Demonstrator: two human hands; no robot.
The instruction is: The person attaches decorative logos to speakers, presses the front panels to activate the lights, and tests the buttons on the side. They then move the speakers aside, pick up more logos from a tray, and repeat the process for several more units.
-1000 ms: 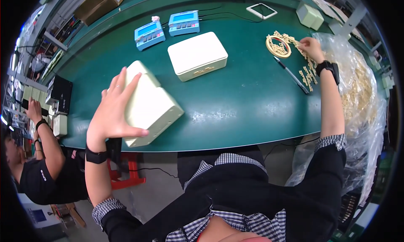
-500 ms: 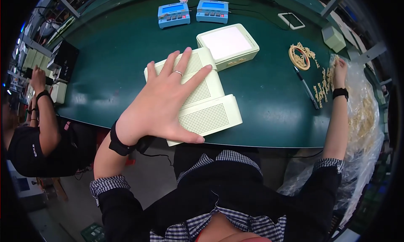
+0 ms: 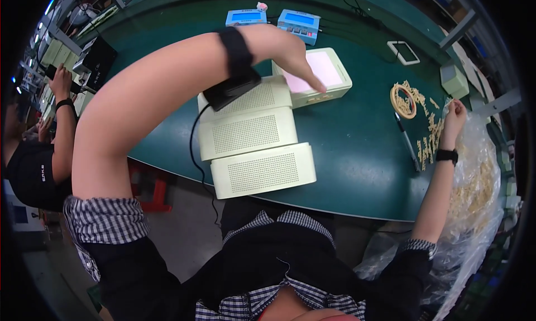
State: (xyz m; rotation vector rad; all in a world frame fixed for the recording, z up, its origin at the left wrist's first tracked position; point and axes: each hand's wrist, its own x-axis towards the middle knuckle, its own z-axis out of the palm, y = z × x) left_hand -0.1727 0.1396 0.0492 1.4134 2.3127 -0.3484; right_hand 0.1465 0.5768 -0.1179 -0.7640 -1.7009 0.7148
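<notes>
My left hand (image 3: 287, 50) is bent over the far cream box (image 3: 329, 97), which has a pale pinkish-white panel on top. Its thumb stretches down over the panel; the other fingers are hidden, so their grip cannot be told. Nearer me, cream housings with dotted grilles (image 3: 262, 170) lie side by side, partly covered by my left forearm. Far to the right my right hand (image 3: 456, 114) is closed in a pinch beside a clear plastic bag (image 3: 474, 176). A small pale bit shows at its fingertips, too small to name. Small beige pieces (image 3: 430, 139) lie spread beside this hand.
Two blue devices with screens (image 3: 298, 22) stand at the back. On the right are a roll of tape (image 3: 403, 100) with beige pieces, a pen (image 3: 407, 142), a white-framed panel (image 3: 403, 52) and a cream box (image 3: 454, 81). A co-worker's hand (image 3: 60, 82) works at the left.
My left hand has lifted off the grille housings and moved away to the far box. My right hand stays near the bag, still pinching. The whole view has shifted slightly.
</notes>
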